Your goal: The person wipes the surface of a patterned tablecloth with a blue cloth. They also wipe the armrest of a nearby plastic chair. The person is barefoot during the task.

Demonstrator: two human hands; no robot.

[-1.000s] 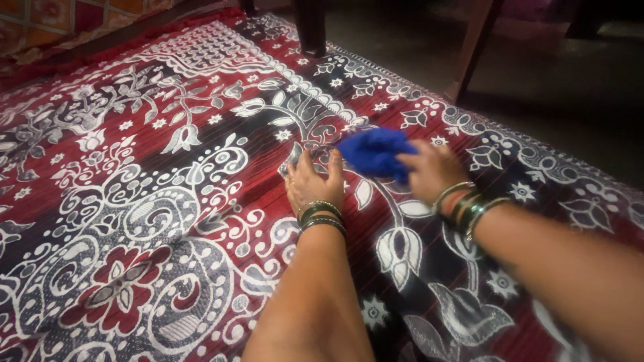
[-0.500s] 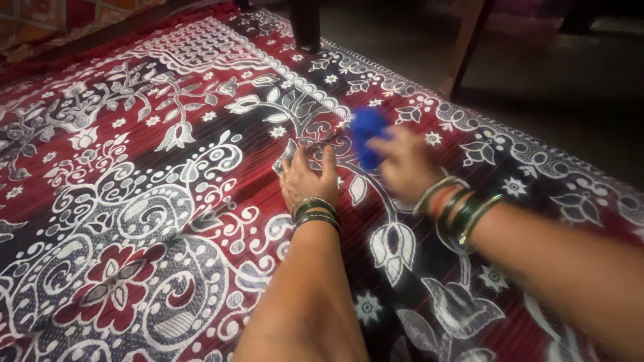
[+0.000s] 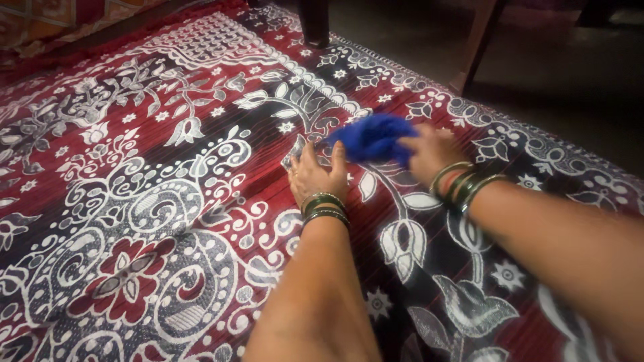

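1. Right: right hand (image 3: pixel 429 151) fingers closed on blue cloth (image 3: pixel 372 136), pressed to rug (image 3: pixel 168 201); motion-blurred.
2. Left hand (image 3: pixel 315 175) flat, fingers spread on rug beside cloth.
3. Dark floor (image 3: pixel 557 87) beyond; furniture legs (image 3: pixel 314 20) cut off.

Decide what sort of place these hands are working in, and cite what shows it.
Probably a room in a home: a patterned red, black and white carpet covers the floor, dark wooden furniture legs stand at its far edge, and bare floor lies beyond.
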